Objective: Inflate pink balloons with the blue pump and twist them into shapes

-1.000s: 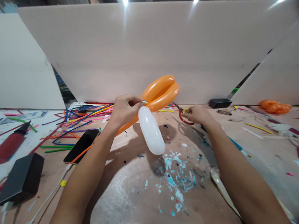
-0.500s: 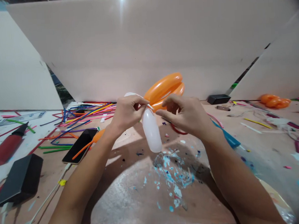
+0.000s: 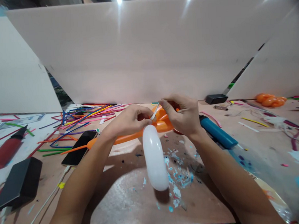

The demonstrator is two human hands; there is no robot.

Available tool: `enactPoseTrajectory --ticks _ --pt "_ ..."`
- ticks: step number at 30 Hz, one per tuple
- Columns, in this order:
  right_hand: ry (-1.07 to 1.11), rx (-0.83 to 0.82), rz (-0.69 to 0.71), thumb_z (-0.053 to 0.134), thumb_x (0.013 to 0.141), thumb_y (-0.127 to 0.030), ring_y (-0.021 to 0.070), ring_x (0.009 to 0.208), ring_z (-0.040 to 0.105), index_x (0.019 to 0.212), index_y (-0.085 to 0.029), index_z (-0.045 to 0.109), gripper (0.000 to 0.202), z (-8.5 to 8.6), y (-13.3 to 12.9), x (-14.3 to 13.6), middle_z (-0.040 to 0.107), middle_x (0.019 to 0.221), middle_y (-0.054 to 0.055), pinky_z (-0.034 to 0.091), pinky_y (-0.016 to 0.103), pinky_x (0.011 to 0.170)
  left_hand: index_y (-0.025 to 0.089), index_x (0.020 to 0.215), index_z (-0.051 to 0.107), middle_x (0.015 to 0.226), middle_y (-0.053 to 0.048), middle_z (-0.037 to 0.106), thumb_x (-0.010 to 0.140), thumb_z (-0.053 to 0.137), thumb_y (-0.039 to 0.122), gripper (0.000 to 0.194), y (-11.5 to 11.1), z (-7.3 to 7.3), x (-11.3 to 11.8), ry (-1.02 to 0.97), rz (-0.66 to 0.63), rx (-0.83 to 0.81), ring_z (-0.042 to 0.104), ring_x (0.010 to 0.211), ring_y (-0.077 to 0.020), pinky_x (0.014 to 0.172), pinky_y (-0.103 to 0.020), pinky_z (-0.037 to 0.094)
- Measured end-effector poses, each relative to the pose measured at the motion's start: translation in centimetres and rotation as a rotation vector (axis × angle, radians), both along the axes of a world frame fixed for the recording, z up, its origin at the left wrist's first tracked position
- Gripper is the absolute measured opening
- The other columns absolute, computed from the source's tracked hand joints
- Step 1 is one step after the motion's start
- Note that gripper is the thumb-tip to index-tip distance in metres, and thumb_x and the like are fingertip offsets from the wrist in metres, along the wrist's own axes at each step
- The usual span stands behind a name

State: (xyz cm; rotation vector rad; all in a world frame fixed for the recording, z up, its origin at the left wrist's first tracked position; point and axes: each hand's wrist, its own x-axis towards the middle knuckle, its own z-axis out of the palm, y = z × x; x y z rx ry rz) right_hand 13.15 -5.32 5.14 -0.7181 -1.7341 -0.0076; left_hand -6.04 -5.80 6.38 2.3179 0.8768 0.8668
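Observation:
A short inflated white balloon hangs below my fingers, its rounded end towards me. My left hand is closed, thumb and fingers pinching the white balloon at its upper end. A thin, limp white strip runs from there up to my right hand, whose thumb and forefinger are pinched on the strip's tip. Behind and between the hands lies a twisted orange balloon. Its long section passes under my left hand and tapers to an uninflated tail over the phone. Part of the orange balloon is hidden by my hands.
A blue balloon pump lies right of my right forearm, a red pump far left. Uninflated balloons are heaped at the back left. A black box with a cable stands at left. Another orange twisted balloon sits far right.
The orange balloon's loops have dropped from above the hands to behind them. The white balloon hangs lower and closer. My right hand has gone from loosely curled beside it to pinching the stretched strip.

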Motion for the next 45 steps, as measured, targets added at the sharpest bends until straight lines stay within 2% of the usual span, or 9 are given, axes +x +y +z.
enactPoseTrajectory --ticks 5,10,16,21,27,31,34,38,45 --pt "-0.066 0.09 -0.074 0.06 0.087 -0.021 0.0122 0.059 0.054 0.075 -0.019 0.065 0.013 -0.6 0.6 -0.3 0.061 0.068 0.002 0.042 0.026 0.056 0.016 0.096 0.075 0.075 -0.002 0.064 0.081 0.066 0.031 0.022 0.9 -0.4 -0.4 -0.274 -0.138 -0.135 0.05 0.062 -0.0095 0.057 -0.023 0.039" --pt "-0.416 0.215 -0.061 0.053 0.087 -0.016 0.0187 0.076 0.06 0.078 -0.018 0.064 0.015 -0.5 0.8 0.3 0.067 0.082 0.007 0.046 0.031 0.068 0.017 0.106 0.074 0.075 -0.003 0.065 0.081 0.068 0.038 0.033 1.3 -1.3 0.5 -0.402 -0.001 -0.125 0.054 0.064 -0.0113 0.059 -0.024 0.042" --pt "-0.588 0.194 -0.04 0.049 0.089 -0.013 0.0192 0.075 0.058 0.084 -0.015 0.067 0.019 0.0 0.8 1.2 0.066 0.083 0.009 0.045 0.031 0.067 0.018 0.095 0.078 0.075 -0.003 0.071 0.085 0.06 0.023 0.021 0.7 -1.4 1.3 -0.088 0.313 0.233 0.054 0.062 -0.0112 0.059 -0.023 0.039" --pt "-0.393 0.258 -0.091 0.055 0.09 -0.018 0.0181 0.07 0.058 0.075 -0.015 0.068 0.02 -0.9 0.4 -0.4 0.067 0.074 0.008 0.045 0.031 0.066 0.017 0.077 0.077 0.063 -0.004 0.068 0.081 0.061 0.014 0.017 1.3 -2.5 1.8 0.086 0.476 0.553 0.051 0.054 -0.0115 0.057 -0.025 0.032" --pt "-0.171 -0.099 0.017 0.064 0.088 -0.025 0.0154 0.07 0.061 0.083 -0.019 0.072 0.011 -1.7 1.4 -1.2 0.071 0.08 0.004 0.045 0.029 0.066 0.016 0.082 0.075 0.071 -0.004 0.071 0.086 0.059 0.018 0.017 3.2 -3.8 1.3 -0.02 0.427 0.528 0.058 0.06 -0.0132 0.06 -0.024 0.036" --pt "0.011 -0.257 0.044 0.068 0.084 -0.036 0.0132 0.067 0.059 0.085 -0.018 0.071 0.019 -1.7 2.3 -0.8 0.071 0.079 0.003 0.044 0.027 0.064 0.016 0.091 0.075 0.089 -0.007 0.073 0.091 0.055 0.023 0.021 3.4 -3.7 1.4 -0.149 0.351 0.512 0.064 0.079 -0.0152 0.074 -0.025 0.044" --pt "0.085 -0.305 0.076 0.072 0.08 -0.037 0.0112 0.065 0.056 0.085 -0.017 0.071 0.021 -1.6 2.5 -0.5 0.071 0.079 0.002 0.042 0.026 0.063 0.018 0.098 0.075 0.097 -0.007 0.069 0.094 0.053 0.029 0.025 3.2 -3.6 1.9 -0.29 0.281 0.414 0.062 0.09 -0.0146 0.08 -0.026 0.046" --pt "0.148 -0.342 0.13 0.074 0.078 -0.035 0.0103 0.063 0.052 0.083 -0.017 0.073 0.019 -1.1 2.4 -0.1 0.071 0.077 0.001 0.04 0.025 0.061 0.022 0.1 0.075 0.087 -0.003 0.057 0.094 0.054 0.036 0.025 3.1 -3.6 2.3 -0.435 0.206 0.332 0.055 0.082 -0.0126 0.074 -0.025 0.046" --pt "0.08 -0.263 0.181 0.073 0.08 -0.035 0.0129 0.075 0.056 0.092 -0.024 0.076 0.016 -0.7 2.2 0.4 0.07 0.084 0.001 0.04 0.027 0.068 0.023 0.096 0.074 0.082 -0.003 0.051 0.095 0.051 0.041 0.029 2.6 -3.6 3.0 -0.496 0.07 0.264 0.05 0.079 -0.0137 0.073 -0.028 0.045"
